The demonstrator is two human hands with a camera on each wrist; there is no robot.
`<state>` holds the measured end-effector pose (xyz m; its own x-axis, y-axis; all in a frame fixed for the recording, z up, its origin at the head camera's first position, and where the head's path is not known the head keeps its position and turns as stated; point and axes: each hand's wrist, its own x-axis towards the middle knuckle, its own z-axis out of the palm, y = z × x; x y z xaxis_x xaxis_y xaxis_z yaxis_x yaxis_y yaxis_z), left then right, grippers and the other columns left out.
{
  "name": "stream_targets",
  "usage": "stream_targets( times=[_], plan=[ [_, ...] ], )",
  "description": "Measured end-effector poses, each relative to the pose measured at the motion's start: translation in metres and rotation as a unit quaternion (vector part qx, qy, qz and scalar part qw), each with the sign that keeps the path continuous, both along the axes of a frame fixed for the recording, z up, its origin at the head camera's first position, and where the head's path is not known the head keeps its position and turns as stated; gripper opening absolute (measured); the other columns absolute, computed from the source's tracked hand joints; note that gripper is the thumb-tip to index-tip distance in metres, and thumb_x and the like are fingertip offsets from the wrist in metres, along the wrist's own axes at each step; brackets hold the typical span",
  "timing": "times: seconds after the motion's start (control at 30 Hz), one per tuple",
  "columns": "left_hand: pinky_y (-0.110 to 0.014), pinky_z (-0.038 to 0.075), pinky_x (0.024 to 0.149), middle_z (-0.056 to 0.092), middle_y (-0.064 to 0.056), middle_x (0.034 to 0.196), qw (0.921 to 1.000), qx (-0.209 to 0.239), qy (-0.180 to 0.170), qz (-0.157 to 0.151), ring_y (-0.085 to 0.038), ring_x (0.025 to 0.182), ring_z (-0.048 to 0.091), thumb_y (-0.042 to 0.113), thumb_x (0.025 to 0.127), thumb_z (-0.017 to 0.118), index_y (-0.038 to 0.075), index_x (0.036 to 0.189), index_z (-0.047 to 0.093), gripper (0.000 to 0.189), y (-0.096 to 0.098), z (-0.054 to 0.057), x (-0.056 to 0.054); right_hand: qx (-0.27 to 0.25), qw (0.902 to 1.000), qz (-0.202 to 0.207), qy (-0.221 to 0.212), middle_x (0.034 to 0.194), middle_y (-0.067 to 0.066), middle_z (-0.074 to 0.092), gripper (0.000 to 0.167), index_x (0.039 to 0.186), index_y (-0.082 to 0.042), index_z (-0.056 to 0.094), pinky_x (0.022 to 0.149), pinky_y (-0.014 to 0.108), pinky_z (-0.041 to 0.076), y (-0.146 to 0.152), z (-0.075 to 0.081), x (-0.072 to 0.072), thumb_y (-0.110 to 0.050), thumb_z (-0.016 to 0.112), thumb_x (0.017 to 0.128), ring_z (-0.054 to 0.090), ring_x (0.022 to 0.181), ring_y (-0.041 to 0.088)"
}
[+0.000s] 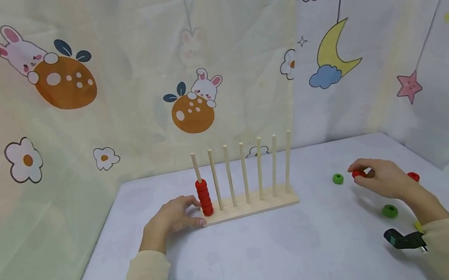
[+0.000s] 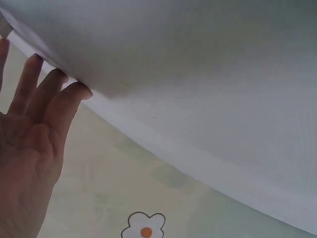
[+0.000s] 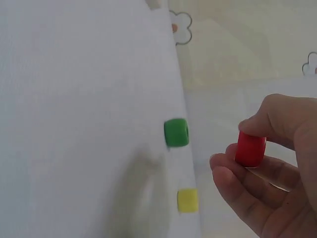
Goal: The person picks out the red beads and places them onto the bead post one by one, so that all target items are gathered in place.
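Note:
A wooden peg stand [image 1: 252,209] with several upright pegs sits on the table, and red beads [image 1: 204,198] are stacked on its leftmost peg. My left hand [image 1: 172,217] holds the stand's left end, thumb at the front corner and fingers behind, close to the beads. In the left wrist view the left fingers [image 2: 47,91] are slightly bent; the stand is mostly out of that view. Off to the right, my right hand [image 1: 384,179] pinches a red bead [image 3: 250,148] between thumb and fingers, above the table.
Around the right hand lie a green bead [image 1: 338,178], another green bead [image 1: 389,211], a red bead [image 1: 414,176] and a yellow bead [image 3: 187,200]. A black wrist camera [image 1: 405,239] sticks out from the right sleeve. Printed cloth [image 1: 136,100] hangs behind the white table [image 1: 260,260].

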<state>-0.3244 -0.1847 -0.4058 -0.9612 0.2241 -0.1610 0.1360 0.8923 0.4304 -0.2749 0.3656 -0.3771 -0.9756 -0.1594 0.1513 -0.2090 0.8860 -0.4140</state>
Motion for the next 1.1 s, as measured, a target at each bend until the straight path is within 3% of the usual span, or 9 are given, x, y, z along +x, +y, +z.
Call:
stream_targets(
  times=[0.27, 0.53, 0.77, 1.1],
  plan=[
    [-0.058, 0.047, 0.104, 0.064, -0.001, 0.130, 1.0000, 0.002, 0.005, -0.005, -0.028, 0.125, 0.056, 0.046, 0.075, 0.091, 0.031, 0.122, 0.067, 0.055, 0.001, -0.001, -0.002, -0.035, 0.9984, 0.033, -0.029, 0.119, 0.020, 0.066, 0.030, 0.130, -0.004, 0.063, 0.075, 0.033, 0.056, -0.018, 0.012, -0.004, -0.015, 0.059, 0.103, 0.063, 0.093, 0.024],
    [-0.065, 0.039, 0.110, 0.057, -0.009, 0.147, 0.9999, -0.004, 0.008, -0.013, -0.035, 0.139, 0.049, 0.044, 0.078, 0.089, 0.031, 0.146, 0.053, 0.078, -0.001, 0.006, 0.001, -0.031, 0.9974, 0.066, 0.001, 0.118, 0.014, 0.062, 0.029, 0.124, -0.006, 0.067, 0.063, 0.025, 0.050, -0.040, 0.013, -0.010, -0.005, 0.063, 0.095, 0.054, 0.083, 0.021],
    [-0.062, 0.043, 0.106, 0.059, -0.010, 0.145, 0.9996, -0.006, 0.008, -0.027, -0.034, 0.134, 0.052, 0.043, 0.079, 0.088, 0.033, 0.125, 0.059, 0.055, -0.003, 0.008, 0.004, -0.030, 0.9939, 0.103, 0.025, 0.117, 0.012, 0.064, 0.035, 0.128, -0.008, 0.067, 0.075, 0.025, 0.055, -0.063, 0.021, -0.010, 0.001, 0.065, 0.094, 0.060, 0.094, 0.023],
    [-0.062, 0.045, 0.103, 0.058, -0.010, 0.145, 0.9999, 0.000, -0.004, -0.015, -0.034, 0.132, 0.053, 0.041, 0.079, 0.089, 0.035, 0.118, 0.060, 0.049, -0.001, 0.006, 0.003, -0.075, 0.9865, 0.137, 0.051, 0.114, 0.008, 0.066, 0.034, 0.126, -0.011, 0.064, 0.072, 0.025, 0.056, -0.083, 0.017, -0.007, 0.000, 0.069, 0.095, 0.066, 0.088, 0.018]
  ],
)
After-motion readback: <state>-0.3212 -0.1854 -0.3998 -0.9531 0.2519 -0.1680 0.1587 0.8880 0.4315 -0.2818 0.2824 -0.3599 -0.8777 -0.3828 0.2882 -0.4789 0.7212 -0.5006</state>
